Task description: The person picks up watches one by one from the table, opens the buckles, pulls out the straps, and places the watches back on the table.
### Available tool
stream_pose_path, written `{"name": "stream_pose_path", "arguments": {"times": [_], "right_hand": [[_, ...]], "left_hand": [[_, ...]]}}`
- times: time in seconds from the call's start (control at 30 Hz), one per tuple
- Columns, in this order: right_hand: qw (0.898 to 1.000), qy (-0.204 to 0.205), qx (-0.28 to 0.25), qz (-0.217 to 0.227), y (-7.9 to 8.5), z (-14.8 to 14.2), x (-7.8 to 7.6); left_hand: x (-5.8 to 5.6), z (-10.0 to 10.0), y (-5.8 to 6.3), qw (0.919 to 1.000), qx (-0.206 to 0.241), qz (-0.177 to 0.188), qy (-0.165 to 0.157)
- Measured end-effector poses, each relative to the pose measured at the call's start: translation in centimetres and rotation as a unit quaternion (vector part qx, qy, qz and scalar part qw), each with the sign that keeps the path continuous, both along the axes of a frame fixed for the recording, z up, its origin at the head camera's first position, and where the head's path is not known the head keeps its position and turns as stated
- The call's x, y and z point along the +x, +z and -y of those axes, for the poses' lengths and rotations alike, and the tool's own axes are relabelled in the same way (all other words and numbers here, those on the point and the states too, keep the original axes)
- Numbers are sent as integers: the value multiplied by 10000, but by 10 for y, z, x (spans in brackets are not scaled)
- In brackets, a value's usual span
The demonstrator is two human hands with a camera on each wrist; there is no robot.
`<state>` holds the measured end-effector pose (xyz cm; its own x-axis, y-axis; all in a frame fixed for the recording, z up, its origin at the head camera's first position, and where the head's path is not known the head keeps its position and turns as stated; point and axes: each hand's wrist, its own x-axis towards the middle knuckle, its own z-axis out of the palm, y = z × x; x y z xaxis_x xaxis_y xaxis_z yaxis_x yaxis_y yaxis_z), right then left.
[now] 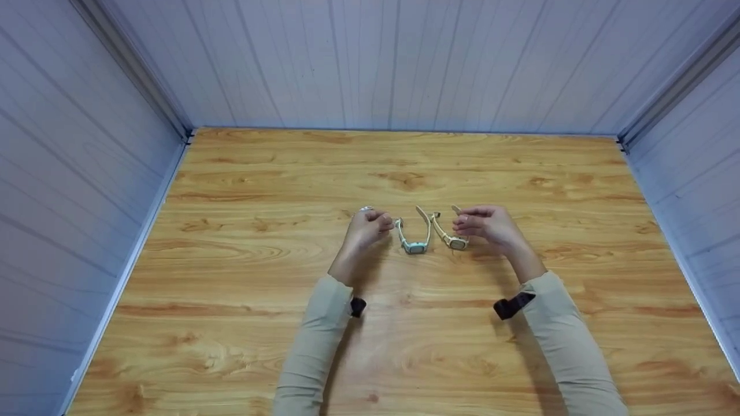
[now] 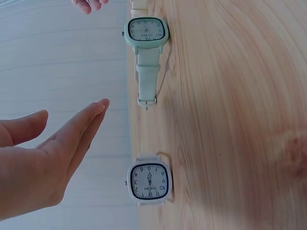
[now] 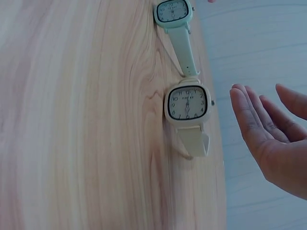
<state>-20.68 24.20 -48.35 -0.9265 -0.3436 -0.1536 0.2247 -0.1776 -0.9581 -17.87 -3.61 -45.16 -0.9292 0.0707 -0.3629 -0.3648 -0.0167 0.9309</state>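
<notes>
A mint green wristwatch [image 1: 415,248] lies on the table between the two hands, its strap ends spread apart and pointing away from me. To its right is a cream wristwatch [image 3: 187,103], its dial facing the right wrist camera. A white wristwatch [image 2: 149,181] stands at the left; in the head view my left hand hides most of it. My left hand [image 1: 364,231] hovers near the white watch, with fingers fairly straight and holding nothing in the left wrist view. Beside the cream watch, my right hand [image 1: 491,224] is raised, its fingers extended and apart from the watch.
The wood-grain table [image 1: 243,260] meets a pale panelled back wall [image 1: 370,63], with side walls at left [image 1: 75,173] and right [image 1: 694,162]. Both sleeved wrists carry a small black camera, one at the left [image 1: 358,307] and one at the right [image 1: 510,307].
</notes>
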Motion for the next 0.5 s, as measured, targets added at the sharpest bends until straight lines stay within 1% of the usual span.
{"name": "stream_pose_path", "arguments": {"times": [0.03, 0.07, 0.1, 0.27, 0.43, 0.5], "right_hand": [[10000, 1, 51, 30, 1, 3, 0], [9997, -77, 247, 36, 16, 10, 7], [9989, -147, 432, 72, 22, 15, 10], [9983, -192, 401, 364, 26, 25, 10], [9983, -147, 400, 402, 25, 31, 9], [9984, -119, 374, 408, 24, 34, 9]], "left_hand": [[1, 2, 0, 10000, 2, 0, 26], [2, 4, 0, 10000, 22, 3, 58], [2, 6, -1, 9999, 58, 0, 91], [6, 18, -3, 9989, 342, 51, 324], [6, 28, -4, 9960, 617, 135, 635], [5, 32, -5, 9953, 633, 149, 725]]}}
